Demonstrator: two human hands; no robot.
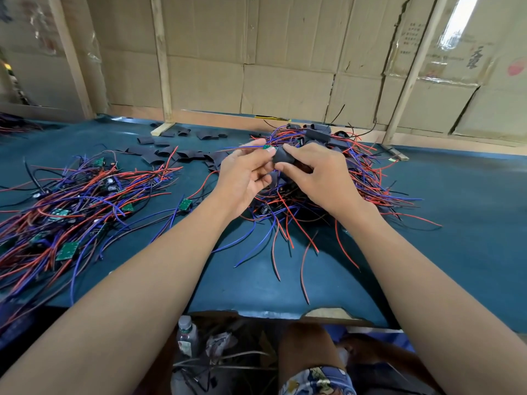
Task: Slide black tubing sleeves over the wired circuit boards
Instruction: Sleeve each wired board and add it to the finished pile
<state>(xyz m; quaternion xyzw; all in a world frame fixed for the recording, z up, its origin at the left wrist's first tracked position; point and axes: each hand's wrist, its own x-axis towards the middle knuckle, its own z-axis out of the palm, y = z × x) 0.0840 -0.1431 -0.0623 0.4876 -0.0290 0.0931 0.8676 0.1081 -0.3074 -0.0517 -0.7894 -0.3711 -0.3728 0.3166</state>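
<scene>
Holding a small green board (267,148) pinched in the left hand (247,178), palm turned up, fingertips curled round its edge, wires trailing off leftward. Gripping a black sleeve (282,158) in the right hand (316,173), thumb and forefinger closed round it, its mouth meeting the board's end. Both forearms stretched forward above the blue table (456,201), over the right wire pile (356,178). Loose sleeves (159,152) scattered behind; bare boards in the left pile (71,201).
</scene>
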